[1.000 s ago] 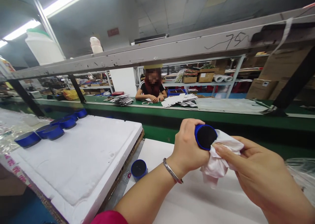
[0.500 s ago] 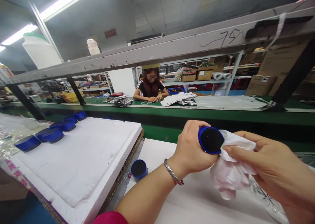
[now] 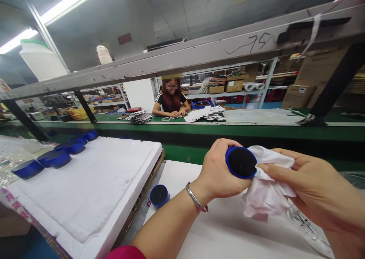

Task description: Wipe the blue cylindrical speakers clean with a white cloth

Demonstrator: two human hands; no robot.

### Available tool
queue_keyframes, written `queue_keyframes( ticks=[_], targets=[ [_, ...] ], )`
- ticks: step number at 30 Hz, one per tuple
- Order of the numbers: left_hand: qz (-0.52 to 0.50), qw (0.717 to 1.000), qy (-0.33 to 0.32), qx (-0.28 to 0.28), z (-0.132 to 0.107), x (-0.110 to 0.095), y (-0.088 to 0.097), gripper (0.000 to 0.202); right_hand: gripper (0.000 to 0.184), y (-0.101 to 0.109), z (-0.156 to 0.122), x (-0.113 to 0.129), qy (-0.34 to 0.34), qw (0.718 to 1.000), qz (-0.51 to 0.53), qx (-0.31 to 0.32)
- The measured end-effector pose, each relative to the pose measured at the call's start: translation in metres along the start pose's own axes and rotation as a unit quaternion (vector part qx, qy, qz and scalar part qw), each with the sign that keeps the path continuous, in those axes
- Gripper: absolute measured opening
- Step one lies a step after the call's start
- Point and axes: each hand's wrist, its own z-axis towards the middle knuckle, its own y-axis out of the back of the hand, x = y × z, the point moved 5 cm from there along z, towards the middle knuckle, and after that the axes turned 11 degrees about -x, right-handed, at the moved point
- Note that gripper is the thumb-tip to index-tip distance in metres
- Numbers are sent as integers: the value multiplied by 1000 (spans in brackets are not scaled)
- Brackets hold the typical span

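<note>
My left hand (image 3: 218, 171) is wrapped round a small blue cylindrical speaker (image 3: 242, 162), its round black face turned toward me. A white cloth (image 3: 264, 200) is pinched in my right hand (image 3: 310, 183) and pressed against the right side of that speaker. Part of the cloth hangs in folds below my fingers. Left of my forearm, another blue speaker (image 3: 159, 195) stands on the white work surface (image 3: 228, 232). The far side of the held speaker is hidden by my fingers and the cloth.
Several blue speakers (image 3: 57, 159) stand along the far left of a white foam slab (image 3: 94, 190). Clear plastic (image 3: 308, 228) lies under my right wrist. Beyond a green belt (image 3: 137, 131), a person (image 3: 172, 99) sits beside stacks of white card (image 3: 205, 114). A grey shelf beam (image 3: 176, 61) crosses above.
The view has shifted slightly, moving things a little left in the picture. The cloth's hanging end sits a bit higher; both hands keep their holds.
</note>
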Motion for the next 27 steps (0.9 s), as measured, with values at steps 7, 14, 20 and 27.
queue_keyframes(
  ticks=[7,14,20,27],
  targets=[
    [14,1000,-21,6,1,0,1,54,62,0,1,1,14,999,6,-34],
    [-43,993,100,55,1,2,-4,61,55,3,7,2,12,998,33,-50],
    [-64,994,90,28,4,-4,2,64,61,8,5,2,-29,999,28,-32],
    [-41,997,59,10,5,-4,6,61,70,11,2,-8,6,1000,-7,30]
  ],
)
